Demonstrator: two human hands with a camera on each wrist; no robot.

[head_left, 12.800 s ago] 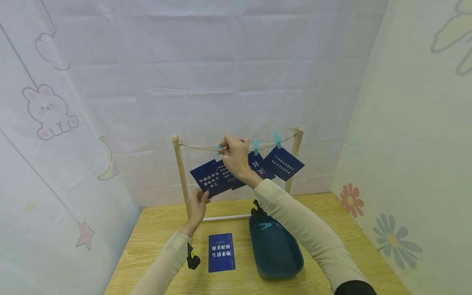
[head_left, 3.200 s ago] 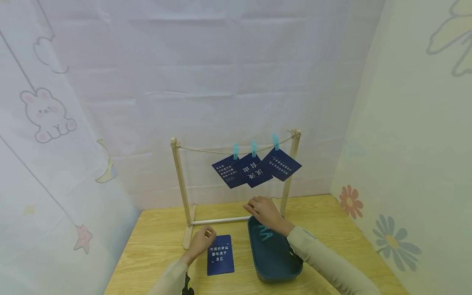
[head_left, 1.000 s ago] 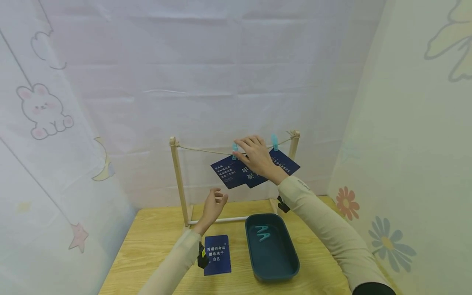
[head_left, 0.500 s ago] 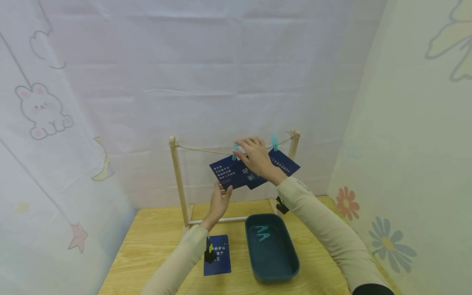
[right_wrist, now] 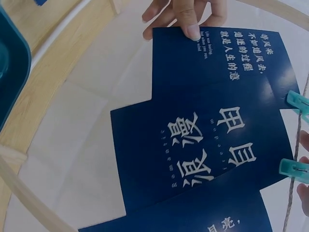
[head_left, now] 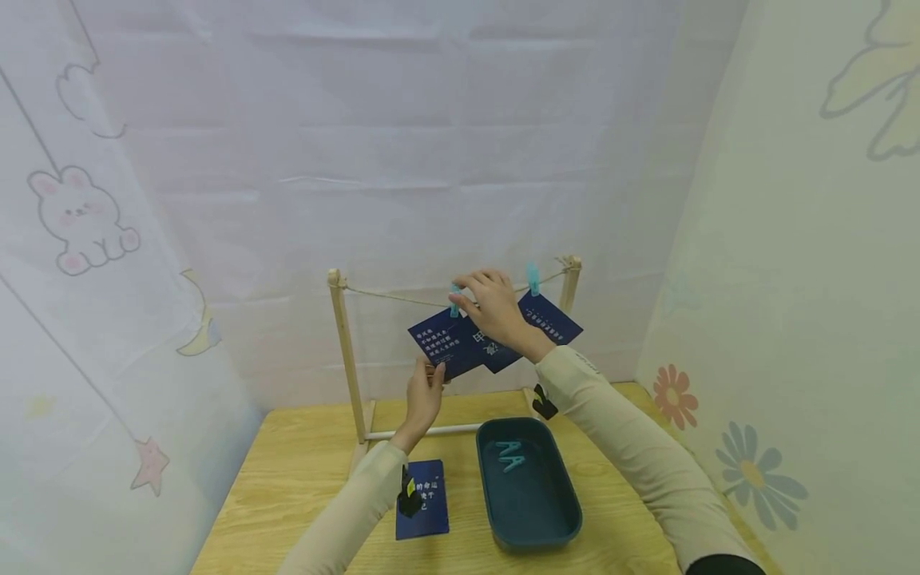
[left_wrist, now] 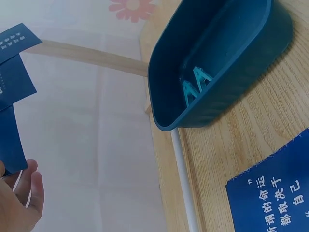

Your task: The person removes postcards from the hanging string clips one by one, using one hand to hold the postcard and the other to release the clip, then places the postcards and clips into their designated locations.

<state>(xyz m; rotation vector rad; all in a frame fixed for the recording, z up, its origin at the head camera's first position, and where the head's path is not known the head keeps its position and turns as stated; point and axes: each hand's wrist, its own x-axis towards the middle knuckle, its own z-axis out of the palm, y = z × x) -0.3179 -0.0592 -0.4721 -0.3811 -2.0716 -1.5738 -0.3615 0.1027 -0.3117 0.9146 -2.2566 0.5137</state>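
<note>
Navy printed cards hang from a rope by light-blue clothespins. My left hand (head_left: 424, 395) pinches the lower corner of the leftmost card (head_left: 434, 339), thumb on its printed face in the right wrist view. My right hand (head_left: 496, 311) is raised at the rope, its thumb and fingertips right at the left clothespin (head_left: 454, 302). It hides the middle clothespin (right_wrist: 294, 170) in the head view. I cannot tell whether those fingers squeeze a clothespin. The middle card (right_wrist: 193, 140) overlaps its neighbours. At the right hangs another card (head_left: 553, 315) under its own clothespin (head_left: 533, 279).
A wooden stand (head_left: 345, 351) carries the rope (head_left: 395, 298) between two posts, with a white bar (head_left: 453, 429) low across it. On the table (head_left: 287, 479) are a navy card (head_left: 422, 523) and a dark teal tray (head_left: 532, 503) containing two clothespins (head_left: 510, 455). Fabric walls surround it.
A card once hanging at the far left now lies on the table, and the tray has gained a clothespin. My left hand has risen to grip the leftmost card; the right moved up to the rope.
</note>
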